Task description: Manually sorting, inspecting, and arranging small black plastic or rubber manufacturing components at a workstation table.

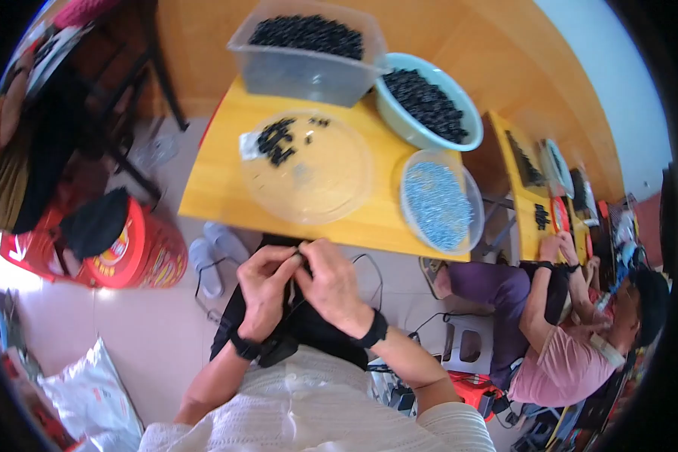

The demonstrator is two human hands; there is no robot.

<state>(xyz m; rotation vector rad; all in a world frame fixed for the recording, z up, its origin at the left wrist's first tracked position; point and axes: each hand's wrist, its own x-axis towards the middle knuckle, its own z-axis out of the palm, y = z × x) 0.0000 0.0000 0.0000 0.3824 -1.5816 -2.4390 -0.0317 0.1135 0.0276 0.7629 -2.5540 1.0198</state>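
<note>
My left hand [266,290] and my right hand [330,282] meet over my lap, just below the near edge of a yellow table [218,162]. Their fingertips pinch a small dark piece [302,256] between them; what it is cannot be made out. A thin cord runs down from the fingers. Both wrists wear black bands. On the table in front of me sits a clear round tray [309,169] with several small black parts at its far left.
A clear bin [309,71] and a pale green bowl [429,102] hold black parts. A clear bowl [438,202] holds light blue parts. A red drum [132,245] stands at left, a white bag [90,395] lower left. Another person [565,316] works at the right.
</note>
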